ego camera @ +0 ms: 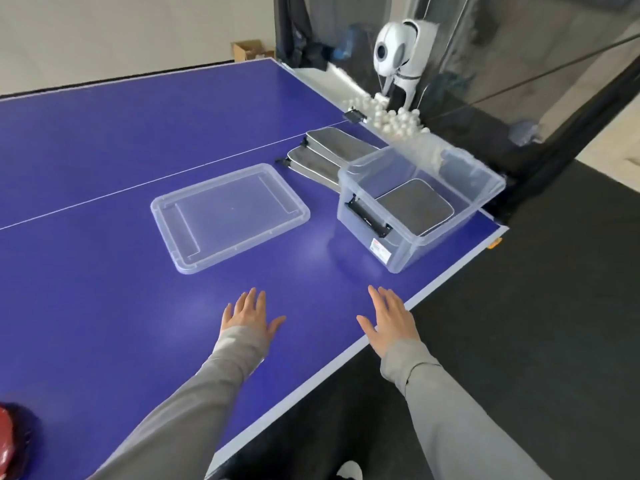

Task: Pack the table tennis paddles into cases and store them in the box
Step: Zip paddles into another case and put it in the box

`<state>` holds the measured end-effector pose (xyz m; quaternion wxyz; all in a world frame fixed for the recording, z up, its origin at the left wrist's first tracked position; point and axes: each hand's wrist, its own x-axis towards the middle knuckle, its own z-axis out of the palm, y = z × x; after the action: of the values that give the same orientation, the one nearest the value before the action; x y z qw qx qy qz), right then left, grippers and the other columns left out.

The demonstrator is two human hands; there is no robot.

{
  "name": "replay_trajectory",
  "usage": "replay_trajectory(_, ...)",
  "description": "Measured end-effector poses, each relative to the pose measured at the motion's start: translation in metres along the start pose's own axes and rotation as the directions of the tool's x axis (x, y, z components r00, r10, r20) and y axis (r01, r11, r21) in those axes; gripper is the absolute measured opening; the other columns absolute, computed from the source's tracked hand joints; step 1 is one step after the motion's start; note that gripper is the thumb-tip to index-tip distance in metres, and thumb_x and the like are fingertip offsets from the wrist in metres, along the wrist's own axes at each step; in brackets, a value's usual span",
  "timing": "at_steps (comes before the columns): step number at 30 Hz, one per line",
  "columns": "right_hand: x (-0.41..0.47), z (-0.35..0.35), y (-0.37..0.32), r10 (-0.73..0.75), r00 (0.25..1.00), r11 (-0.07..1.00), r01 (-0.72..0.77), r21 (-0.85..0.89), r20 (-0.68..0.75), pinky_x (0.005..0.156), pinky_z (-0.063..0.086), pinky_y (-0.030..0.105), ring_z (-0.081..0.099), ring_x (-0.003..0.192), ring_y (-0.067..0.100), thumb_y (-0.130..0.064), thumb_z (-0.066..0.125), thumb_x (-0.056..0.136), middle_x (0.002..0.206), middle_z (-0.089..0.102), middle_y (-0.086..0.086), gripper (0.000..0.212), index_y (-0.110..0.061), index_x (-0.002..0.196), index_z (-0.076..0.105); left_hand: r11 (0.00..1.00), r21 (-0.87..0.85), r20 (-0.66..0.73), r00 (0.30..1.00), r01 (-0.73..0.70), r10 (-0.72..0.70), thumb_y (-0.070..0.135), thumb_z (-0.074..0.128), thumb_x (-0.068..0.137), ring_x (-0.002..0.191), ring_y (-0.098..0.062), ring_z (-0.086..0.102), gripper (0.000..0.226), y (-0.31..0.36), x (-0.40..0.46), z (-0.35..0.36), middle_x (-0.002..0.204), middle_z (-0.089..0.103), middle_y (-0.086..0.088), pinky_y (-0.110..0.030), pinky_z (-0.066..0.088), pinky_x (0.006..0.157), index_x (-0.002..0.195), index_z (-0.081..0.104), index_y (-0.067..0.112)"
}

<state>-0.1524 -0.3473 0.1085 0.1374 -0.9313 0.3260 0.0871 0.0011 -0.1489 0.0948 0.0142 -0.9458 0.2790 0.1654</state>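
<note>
A clear plastic box (pixel 483 174) stands near the right edge of the blue table (pixel 104 161). One grey paddle case (pixel 414 204) lies flat inside it. Behind the box, two more grey cases (pixel 332 147) lie stacked on the table. The box's clear lid (pixel 228 216) lies flat to the left of the box. My left hand (pixel 247 313) and my right hand (pixel 389 317) are stretched out over the near part of the table, fingers straight, holding nothing. A red paddle edge (pixel 14 441) shows at the bottom left corner.
A white ball-feeding robot (pixel 398 57) stands beyond the table's far right end, with several white balls (pixel 398 121) heaped in its catch net. Black netting (pixel 554 81) hangs behind it. Dark floor (pixel 519 341) lies right of the table edge.
</note>
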Motion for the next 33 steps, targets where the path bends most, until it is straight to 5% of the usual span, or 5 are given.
replay_trajectory(12, 0.063, -0.099, 0.152, 0.083, 0.980, 0.996, -0.074, 0.058, -0.183, 0.111, 0.031, 0.039, 0.020, 0.144, 0.023, -0.045, 0.046, 0.094, 0.154, 0.023, 0.005, 0.064, -0.024, 0.147, 0.017, 0.987, -0.148, -0.186, 0.982, -0.059, 0.031, 0.057, 0.030, 0.095, 0.145, -0.018, 0.013, 0.070, 0.167, 0.071, -0.075, 0.157, 0.015, 0.000, -0.038, 0.011, 0.118, 0.149, 0.014, 0.016)
replay_trajectory(21, 0.169, -0.148, 0.188, -0.062, 0.968, 0.998, 0.056, -0.033, -0.242, 0.105, 0.035, 0.040, 0.025, 0.140, 0.022, -0.040, 0.045, 0.095, 0.150, 0.031, 0.004, 0.060, -0.018, 0.147, 0.023, 0.965, -0.260, -0.316, 0.948, -0.039, -0.047, 0.057, 0.034, 0.093, 0.142, -0.020, 0.021, 0.068, 0.210, 0.185, -0.114, 0.155, 0.024, -0.002, -0.039, 0.019, 0.115, 0.146, 0.025, 0.015)
replay_trajectory(33, 0.310, -0.203, 0.203, -0.132, 0.974, 0.985, 0.109, -0.132, -0.183, 0.108, 0.030, 0.039, 0.027, 0.138, 0.023, -0.041, 0.043, 0.096, 0.146, 0.036, 0.006, 0.061, -0.014, 0.147, 0.024, 0.925, -0.365, -0.238, 0.950, 0.107, -0.204, 0.058, 0.036, 0.092, 0.141, -0.023, 0.022, 0.074, 0.237, 0.301, -0.140, 0.154, 0.024, -0.003, -0.041, 0.021, 0.113, 0.148, 0.021, 0.011)
